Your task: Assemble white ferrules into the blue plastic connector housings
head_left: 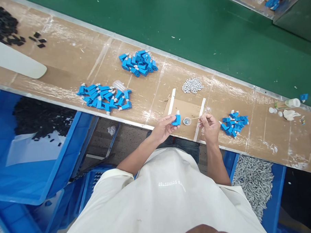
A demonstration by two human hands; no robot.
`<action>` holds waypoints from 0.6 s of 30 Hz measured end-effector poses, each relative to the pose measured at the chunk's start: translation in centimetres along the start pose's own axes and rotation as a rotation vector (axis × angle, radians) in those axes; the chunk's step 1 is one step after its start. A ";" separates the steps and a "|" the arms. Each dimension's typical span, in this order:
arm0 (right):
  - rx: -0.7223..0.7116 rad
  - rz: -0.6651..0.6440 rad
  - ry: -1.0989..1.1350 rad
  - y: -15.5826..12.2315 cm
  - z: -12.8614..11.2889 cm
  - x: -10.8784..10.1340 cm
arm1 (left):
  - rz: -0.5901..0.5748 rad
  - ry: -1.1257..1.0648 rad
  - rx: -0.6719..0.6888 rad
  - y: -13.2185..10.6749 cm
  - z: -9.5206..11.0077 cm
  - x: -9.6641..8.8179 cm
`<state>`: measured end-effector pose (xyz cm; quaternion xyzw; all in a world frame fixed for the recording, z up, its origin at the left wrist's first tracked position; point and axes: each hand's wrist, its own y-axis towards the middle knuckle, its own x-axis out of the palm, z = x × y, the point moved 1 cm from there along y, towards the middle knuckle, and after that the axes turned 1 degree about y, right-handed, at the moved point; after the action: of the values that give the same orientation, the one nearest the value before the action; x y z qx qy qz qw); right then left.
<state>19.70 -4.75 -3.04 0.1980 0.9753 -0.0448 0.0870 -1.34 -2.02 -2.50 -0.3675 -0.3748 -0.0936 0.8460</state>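
Blue part (176,120), tip (178,112) facing away, pinched in left hand (164,128); right hand (210,128) grips stick (196,118).

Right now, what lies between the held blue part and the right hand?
In the head view, mainly a small cup and a thin stick held in the right hand.

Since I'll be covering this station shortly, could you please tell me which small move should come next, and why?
Probably bring the thin stick across to the blue part: the right hand holds the stick with its tip at the small cup, and the left hand holds the part close beside that cup.
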 end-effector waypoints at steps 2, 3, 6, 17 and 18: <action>0.031 -0.005 0.099 0.0 -0.7 -0.3 | -0.034 -0.013 -0.049 -0.2 -0.3 0.4; 0.030 -0.009 0.128 -0.2 -1.2 -0.5 | -0.055 -0.014 -0.068 -0.3 -0.4 0.6; -0.042 -0.015 0.123 -1.2 -3.4 -0.6 | -0.118 0.003 -0.110 -0.7 -0.8 1.1; -0.437 -0.025 -0.185 -4.9 -7.8 0.0 | -0.203 0.081 -0.076 -1.5 -1.1 2.0; -0.457 -0.034 -0.204 -4.9 -7.7 0.0 | -0.209 0.087 -0.077 -1.5 -1.0 2.0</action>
<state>16.60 -8.35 4.79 0.1514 0.9495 0.1555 0.2266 -0.02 -3.60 -0.71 -0.3544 -0.3702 -0.2115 0.8323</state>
